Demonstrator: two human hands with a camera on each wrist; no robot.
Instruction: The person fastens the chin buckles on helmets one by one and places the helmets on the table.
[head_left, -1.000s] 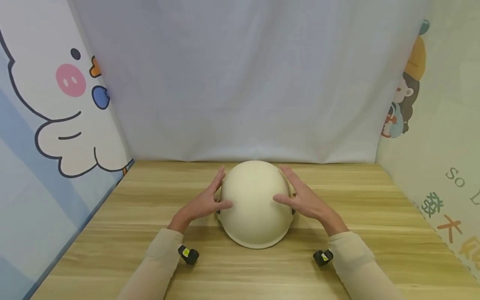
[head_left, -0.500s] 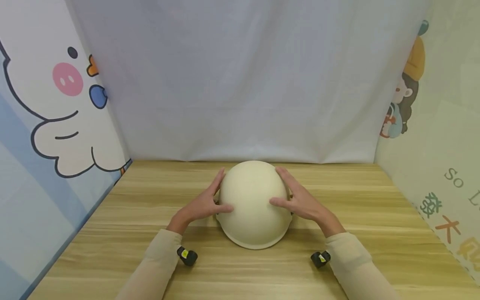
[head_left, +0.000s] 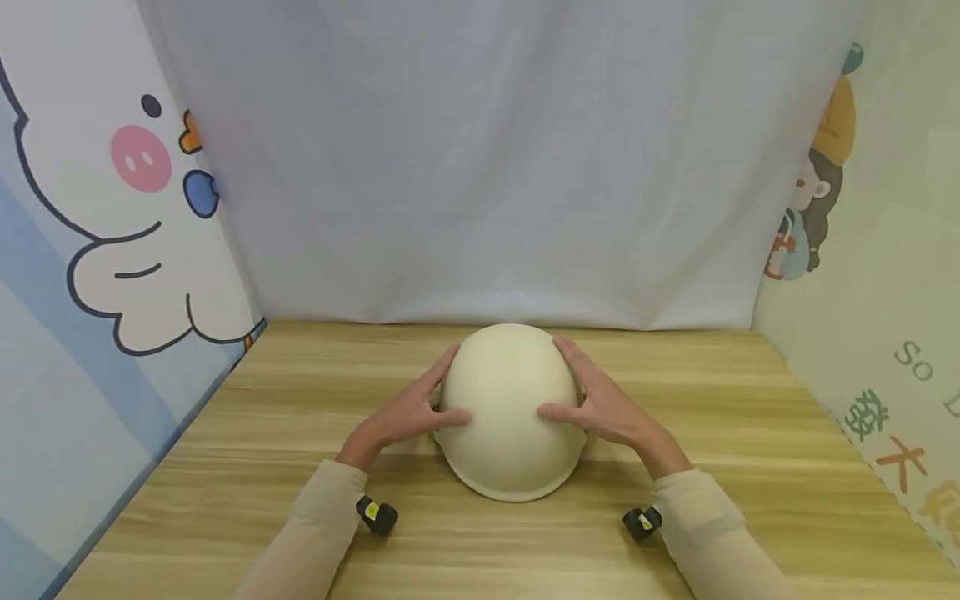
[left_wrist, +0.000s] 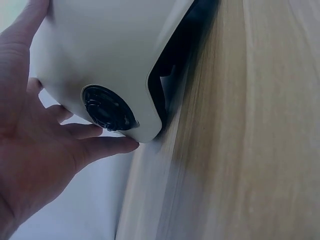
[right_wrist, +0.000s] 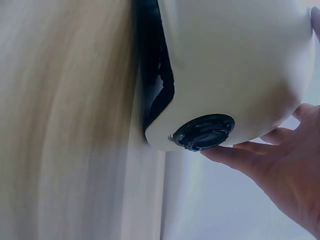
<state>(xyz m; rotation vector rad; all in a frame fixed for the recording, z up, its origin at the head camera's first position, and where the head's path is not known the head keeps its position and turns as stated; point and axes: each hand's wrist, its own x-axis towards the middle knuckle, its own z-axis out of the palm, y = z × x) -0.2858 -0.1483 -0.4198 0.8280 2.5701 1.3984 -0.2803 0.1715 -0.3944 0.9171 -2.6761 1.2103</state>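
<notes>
A smooth cream helmet (head_left: 510, 433) sits dome up on the wooden table, its rounded front edge toward me. My left hand (head_left: 408, 412) holds its left side, thumb on the shell and fingers spread around the flank. On the opposite side my right hand (head_left: 609, 410) holds it in the same way. Both wrist views show a black round fitting, one on the left flank (left_wrist: 107, 107) and one on the right flank (right_wrist: 204, 132), with fingertips close to each. Dark lining (left_wrist: 159, 92) shows under the rim. The inside of the helmet is mostly hidden.
The wood-grain table (head_left: 480, 550) runs back to a pale grey curtain (head_left: 480, 167). Printed cartoon panels stand on the left (head_left: 112, 275) and right (head_left: 870, 333). A small black camera sits at each wrist, left (head_left: 377, 516) and right (head_left: 642, 523).
My right hand has moved inward onto the helmet's side, its thumb further over the shell. My left fingers have also closed in slightly. The helmet stays in about the same place.
</notes>
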